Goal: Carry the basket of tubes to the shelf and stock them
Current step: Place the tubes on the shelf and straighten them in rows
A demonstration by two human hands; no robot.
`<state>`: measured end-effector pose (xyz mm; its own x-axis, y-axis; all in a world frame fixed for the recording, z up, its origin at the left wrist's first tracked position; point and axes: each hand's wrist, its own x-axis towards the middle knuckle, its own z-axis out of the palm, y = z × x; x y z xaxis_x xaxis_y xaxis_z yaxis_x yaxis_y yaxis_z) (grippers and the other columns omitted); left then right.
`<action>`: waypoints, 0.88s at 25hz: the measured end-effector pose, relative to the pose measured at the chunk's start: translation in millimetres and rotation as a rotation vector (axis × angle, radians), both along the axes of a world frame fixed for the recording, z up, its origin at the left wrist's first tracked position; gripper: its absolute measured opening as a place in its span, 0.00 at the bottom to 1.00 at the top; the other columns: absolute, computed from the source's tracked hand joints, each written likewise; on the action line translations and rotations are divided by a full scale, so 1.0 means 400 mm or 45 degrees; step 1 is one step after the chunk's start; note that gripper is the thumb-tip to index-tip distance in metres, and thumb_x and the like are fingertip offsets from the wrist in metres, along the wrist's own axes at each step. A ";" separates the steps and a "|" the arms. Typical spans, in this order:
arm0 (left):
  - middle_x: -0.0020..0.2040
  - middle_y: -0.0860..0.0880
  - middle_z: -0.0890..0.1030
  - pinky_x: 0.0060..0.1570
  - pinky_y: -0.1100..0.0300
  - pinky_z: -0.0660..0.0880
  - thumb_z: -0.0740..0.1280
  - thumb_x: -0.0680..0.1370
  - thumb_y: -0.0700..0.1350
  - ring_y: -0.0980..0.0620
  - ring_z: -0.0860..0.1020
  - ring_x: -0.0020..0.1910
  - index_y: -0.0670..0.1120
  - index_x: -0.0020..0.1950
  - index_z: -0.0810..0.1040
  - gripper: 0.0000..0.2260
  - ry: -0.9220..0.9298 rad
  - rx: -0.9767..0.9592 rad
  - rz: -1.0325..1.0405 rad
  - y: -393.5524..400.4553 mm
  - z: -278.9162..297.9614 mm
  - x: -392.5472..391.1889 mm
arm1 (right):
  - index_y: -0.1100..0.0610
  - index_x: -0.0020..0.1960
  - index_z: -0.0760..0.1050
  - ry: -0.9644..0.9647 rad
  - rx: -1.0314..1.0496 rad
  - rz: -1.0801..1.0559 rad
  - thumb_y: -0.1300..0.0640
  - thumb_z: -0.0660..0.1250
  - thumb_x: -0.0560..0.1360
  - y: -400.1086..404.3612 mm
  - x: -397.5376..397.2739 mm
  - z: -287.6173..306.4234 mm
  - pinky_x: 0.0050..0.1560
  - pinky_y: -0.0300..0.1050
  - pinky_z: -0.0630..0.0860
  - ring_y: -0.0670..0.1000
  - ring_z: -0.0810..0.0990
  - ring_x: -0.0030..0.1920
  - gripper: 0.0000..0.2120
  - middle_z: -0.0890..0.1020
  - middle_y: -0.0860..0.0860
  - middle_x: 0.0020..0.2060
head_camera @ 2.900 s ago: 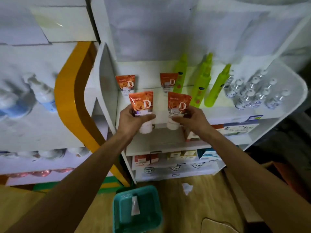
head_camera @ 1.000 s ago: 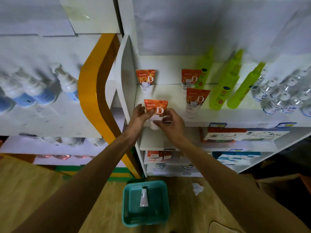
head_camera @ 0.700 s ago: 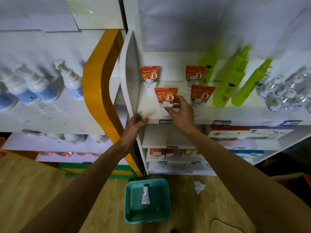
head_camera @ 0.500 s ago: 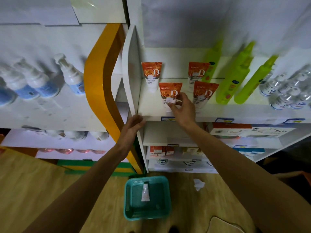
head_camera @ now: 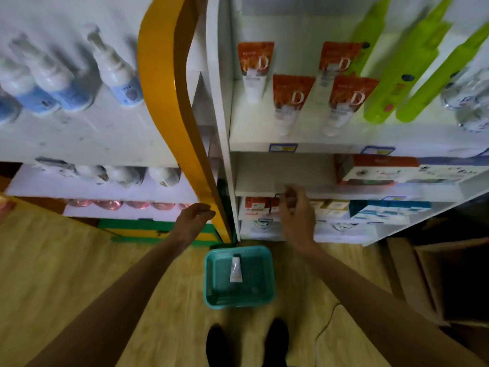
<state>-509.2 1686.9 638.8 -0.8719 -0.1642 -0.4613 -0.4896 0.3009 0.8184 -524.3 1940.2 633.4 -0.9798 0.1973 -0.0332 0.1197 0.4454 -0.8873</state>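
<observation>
Several orange-and-white tubes stand on the white shelf point(head_camera: 317, 144), the front pair being one at left point(head_camera: 289, 102) and one at right point(head_camera: 346, 102). A teal basket point(head_camera: 211, 276) sits on the wooden floor below, holding one white tube point(head_camera: 236, 268). My left hand point(head_camera: 194, 218) hangs empty, fingers loosely curled, above and left of the basket. My right hand point(head_camera: 297, 215) is blurred with motion above the basket's right side, fingers apart, holding nothing. Both hands are well below the tube shelf.
Green spray bottles point(head_camera: 402, 70) and clear bottles point(head_camera: 471, 102) share the shelf's right part. Boxes fill the lower shelves. A yellow curved panel point(head_camera: 169, 102) separates a left rack of white-blue bottles point(head_camera: 116, 78). A cardboard box point(head_camera: 449, 282) lies at right. My shoes point(head_camera: 246, 343) are near the basket.
My right hand let go of the front-left tube and dropped toward the basket. My left hand came off the shelf edge and lowered too. The view tilted down.
</observation>
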 end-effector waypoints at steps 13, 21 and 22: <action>0.49 0.41 0.80 0.42 0.57 0.71 0.72 0.71 0.47 0.45 0.78 0.47 0.39 0.63 0.75 0.23 -0.476 -0.062 0.107 -0.187 -1.023 0.157 | 0.57 0.75 0.60 -0.767 0.587 0.843 0.51 0.65 0.78 -0.155 0.118 -1.131 0.62 0.55 0.75 0.57 0.77 0.62 0.29 0.76 0.58 0.66; 0.42 0.45 0.79 0.36 0.59 0.71 0.68 0.79 0.45 0.47 0.79 0.41 0.43 0.55 0.76 0.08 -0.600 0.053 0.134 -0.132 -1.661 0.114 | 0.57 0.57 0.71 -0.958 0.259 0.406 0.55 0.64 0.80 -0.185 0.055 -1.671 0.45 0.48 0.74 0.48 0.74 0.38 0.08 0.75 0.50 0.42; 0.42 0.45 0.79 0.38 0.58 0.71 0.68 0.79 0.46 0.46 0.79 0.43 0.43 0.55 0.76 0.08 -0.610 0.037 0.102 -0.128 -1.718 0.112 | 0.58 0.59 0.72 -0.978 0.231 0.375 0.54 0.63 0.80 -0.189 0.053 -1.718 0.48 0.48 0.74 0.50 0.76 0.41 0.10 0.75 0.52 0.45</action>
